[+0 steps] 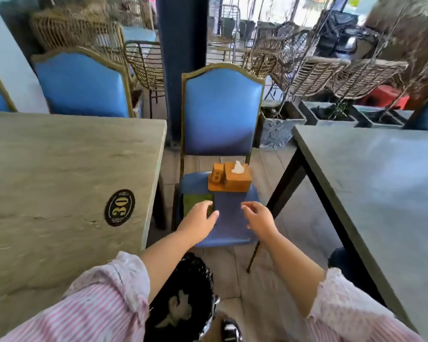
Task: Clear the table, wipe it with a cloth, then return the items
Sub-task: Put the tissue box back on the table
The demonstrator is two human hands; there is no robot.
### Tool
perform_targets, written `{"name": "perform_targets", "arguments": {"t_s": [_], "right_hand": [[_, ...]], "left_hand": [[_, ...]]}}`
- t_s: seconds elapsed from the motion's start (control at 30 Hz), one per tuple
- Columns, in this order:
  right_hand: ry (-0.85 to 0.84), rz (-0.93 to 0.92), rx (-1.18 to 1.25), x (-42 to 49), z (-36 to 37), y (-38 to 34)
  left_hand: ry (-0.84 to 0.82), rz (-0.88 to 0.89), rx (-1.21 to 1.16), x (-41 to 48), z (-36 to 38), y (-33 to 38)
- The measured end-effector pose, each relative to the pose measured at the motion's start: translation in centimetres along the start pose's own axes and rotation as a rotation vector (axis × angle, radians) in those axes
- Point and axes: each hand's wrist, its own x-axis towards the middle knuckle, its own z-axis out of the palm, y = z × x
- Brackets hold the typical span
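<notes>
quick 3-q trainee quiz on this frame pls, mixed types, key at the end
1. True or false: the wooden tissue box stands on the table with the number 30 plaque.
2. Which hand rests on the green cloth? A left hand B right hand
3. Fill in: the cloth lies on the seat of a blue ____.

Key: 1 false, it stands on the chair seat; 2 A; 3 chair.

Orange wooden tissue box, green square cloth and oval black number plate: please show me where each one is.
Orange wooden tissue box (237, 181): head view, on its front face.
Green square cloth (194, 203): head view, on its uncovered part, beyond the left hand.
Oval black number plate (120, 207): head view, on the printed 30.
</notes>
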Motion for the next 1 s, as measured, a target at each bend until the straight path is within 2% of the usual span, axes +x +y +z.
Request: {"name": "perform_targets", "arguments": {"t_s": [0.1,0.27,0.47,0.6,0.7,0.87,1.0], "right_hand": [[-0.033,0.041,0.029,6.7,-0.7,0.4],[0.006,0.141,0.088,16.2,-0.5,1.4],[0.075,0.296,0.169,26.8,1.9,4.2],[0.124,0.325,0.187,32.7,4.3,7.1],[0.110,0.336,0.225,35.6,5.7,9.5],[0.101,0.334,0.287,38.3,7.1,12.7],[0.025,0.340,0.402,38.5,6.8,13.5]], "left_hand": [[0.043,-0.084,-0.103,4.4,1.5,0.9],[0.083,-0.194,-0.209,11.5,3.6,0.6],[0.117,-0.341,-0.331,21.4,5.7,-2.4],[0.133,-0.410,-0.416,28.1,8.1,-5.4],[0.112,-0.455,-0.484,31.7,9.7,-7.4],[0.066,-0.536,-0.425,36.5,11.1,-9.2],[0.056,-0.619,-0.468,38.8,11.6,-9.3]]}}
